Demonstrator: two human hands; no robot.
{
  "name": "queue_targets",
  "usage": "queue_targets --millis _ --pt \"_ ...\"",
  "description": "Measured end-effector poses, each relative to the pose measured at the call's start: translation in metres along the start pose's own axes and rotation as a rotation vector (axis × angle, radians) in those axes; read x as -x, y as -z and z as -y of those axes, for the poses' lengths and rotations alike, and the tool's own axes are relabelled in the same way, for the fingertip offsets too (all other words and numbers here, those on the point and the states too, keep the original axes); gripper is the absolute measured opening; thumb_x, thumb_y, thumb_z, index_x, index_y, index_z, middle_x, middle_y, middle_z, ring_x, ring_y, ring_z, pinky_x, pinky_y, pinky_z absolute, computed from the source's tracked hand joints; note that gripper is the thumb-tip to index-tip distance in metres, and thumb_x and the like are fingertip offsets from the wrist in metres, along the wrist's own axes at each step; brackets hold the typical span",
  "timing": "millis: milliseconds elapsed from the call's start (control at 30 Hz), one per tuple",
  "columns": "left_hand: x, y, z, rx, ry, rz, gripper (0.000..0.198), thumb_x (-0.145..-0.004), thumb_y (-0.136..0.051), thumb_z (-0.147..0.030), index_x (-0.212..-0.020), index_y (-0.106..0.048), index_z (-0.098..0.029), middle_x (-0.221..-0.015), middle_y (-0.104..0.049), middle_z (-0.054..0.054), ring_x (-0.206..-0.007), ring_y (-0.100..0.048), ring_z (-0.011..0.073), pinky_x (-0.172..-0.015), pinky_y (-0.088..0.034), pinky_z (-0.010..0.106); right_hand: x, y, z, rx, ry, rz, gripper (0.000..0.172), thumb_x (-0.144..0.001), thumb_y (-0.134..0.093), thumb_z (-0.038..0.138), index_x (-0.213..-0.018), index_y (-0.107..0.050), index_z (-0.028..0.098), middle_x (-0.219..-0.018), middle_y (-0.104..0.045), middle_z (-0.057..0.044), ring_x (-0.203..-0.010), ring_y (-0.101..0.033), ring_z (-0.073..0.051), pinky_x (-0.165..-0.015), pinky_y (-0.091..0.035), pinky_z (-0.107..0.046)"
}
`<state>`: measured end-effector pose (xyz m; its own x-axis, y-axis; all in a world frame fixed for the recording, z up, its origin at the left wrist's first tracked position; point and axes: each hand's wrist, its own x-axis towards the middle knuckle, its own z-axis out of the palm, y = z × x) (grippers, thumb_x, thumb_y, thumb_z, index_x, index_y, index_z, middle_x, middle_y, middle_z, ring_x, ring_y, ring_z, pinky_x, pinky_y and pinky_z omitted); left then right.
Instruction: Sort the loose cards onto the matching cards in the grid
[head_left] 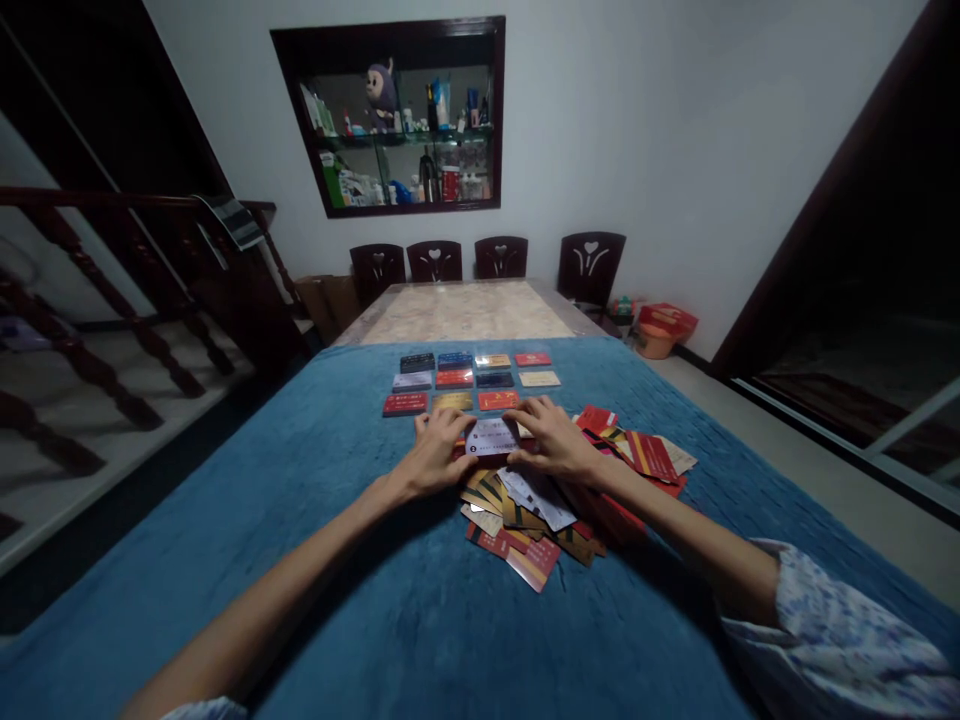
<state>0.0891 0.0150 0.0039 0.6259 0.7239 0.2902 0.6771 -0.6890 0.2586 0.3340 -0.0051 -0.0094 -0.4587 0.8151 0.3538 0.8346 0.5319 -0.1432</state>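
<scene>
Between my two hands, a small stack of cards with a pale lilac card on top is held by its short sides. My left hand grips the stack's left end with thumb and fingers. The right end is pinched by my right hand. Below and to the right lies a loose pile of red, gold and white cards, partly hidden under my right forearm. Beyond my hands, several small card stacks stand in rows, among them a dark red one, an orange-red one and a cream one.
A blue cloth covers the near part of the long table. Its far part shows a beige marbled top. Dark chairs stand behind it. A wooden railing is at the left, and an orange bin sits on the floor at the right.
</scene>
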Motion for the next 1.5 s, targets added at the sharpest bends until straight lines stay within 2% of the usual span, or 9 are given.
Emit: queue_targets --millis 233,500,733,1000,1133,1233,1500 --pt "0.0 0.014 0.012 -0.024 0.037 0.02 0.048 -0.079 -0.065 -0.022 -0.127 -0.057 -0.02 -0.128 -0.057 0.012 -0.12 -0.046 0.0319 -0.101 -0.032 0.053 -0.025 0.003 0.002 -0.009 0.073 0.07 0.054 -0.085 -0.065 0.045 -0.133 -0.055 0.021 -0.119 -0.056 -0.014 -0.108 -0.046 -0.029 -0.084 -0.041 -0.041" --pt "-0.001 0.022 0.035 -0.085 0.063 0.016 0.049 -0.079 -0.062 -0.018 -0.128 -0.056 -0.021 -0.129 -0.057 0.012 -0.121 -0.045 0.0319 -0.102 -0.03 0.055 -0.059 0.0 0.011 0.079 0.091 0.141 0.053 -0.085 -0.063 0.043 -0.131 -0.057 0.018 -0.122 -0.058 -0.015 -0.109 -0.047 -0.03 -0.082 -0.042 -0.04" --pt "-0.006 0.031 0.061 -0.121 0.095 0.023 0.048 -0.08 -0.062 -0.017 -0.127 -0.057 -0.022 -0.127 -0.058 0.011 -0.121 -0.045 0.032 -0.103 -0.031 0.054 -0.091 -0.003 0.017 0.077 0.111 0.17 0.047 -0.085 -0.064 0.045 -0.126 -0.061 0.021 -0.121 -0.058 -0.014 -0.111 -0.046 -0.03 -0.08 -0.043 -0.038" --pt "-0.021 0.041 0.087 -0.21 0.159 0.064 0.04 -0.079 -0.062 -0.019 -0.119 -0.06 -0.022 -0.126 -0.059 0.012 -0.118 -0.046 0.0316 -0.099 -0.032 0.055 -0.128 -0.008 0.021 0.091 0.084 0.211 0.049 -0.086 -0.063 0.046 -0.129 -0.06 0.022 -0.123 -0.056 -0.015 -0.114 -0.045 -0.031 -0.085 -0.043 -0.041" --pt "-0.028 0.047 0.099 -0.241 0.183 0.093 0.038 -0.08 -0.061 -0.019 -0.118 -0.06 -0.021 -0.128 -0.058 0.012 -0.118 -0.046 0.0322 -0.098 -0.034 0.055 -0.146 -0.009 0.024 0.086 0.083 0.223 0.044 -0.086 -0.064 0.049 -0.119 -0.064 0.02 -0.12 -0.058 -0.014 -0.113 -0.046 -0.031 -0.087 -0.041 -0.042" --pt "-0.033 0.051 0.109 -0.25 0.201 0.109 0.036 -0.081 -0.059 -0.019 -0.117 -0.061 -0.02 -0.126 -0.058 0.013 -0.117 -0.047 0.0324 -0.096 -0.036 0.054 -0.159 -0.011 0.026 0.091 0.077 0.231 0.039 -0.085 -0.065 0.046 -0.116 -0.064 0.021 -0.123 -0.058 -0.014 -0.115 -0.045 -0.032 -0.089 -0.04 -0.043" --pt "-0.048 0.058 0.137 -0.264 0.25 0.153 0.042 -0.079 -0.057 -0.019 -0.121 -0.06 -0.02 -0.129 -0.056 0.014 -0.119 -0.046 0.0351 -0.094 -0.041 0.055 -0.189 -0.019 0.03 0.123 0.039 0.274 0.038 -0.088 -0.061 0.047 -0.116 -0.065 0.022 -0.127 -0.056 -0.015 -0.117 -0.044 -0.033 -0.086 -0.043 -0.044"
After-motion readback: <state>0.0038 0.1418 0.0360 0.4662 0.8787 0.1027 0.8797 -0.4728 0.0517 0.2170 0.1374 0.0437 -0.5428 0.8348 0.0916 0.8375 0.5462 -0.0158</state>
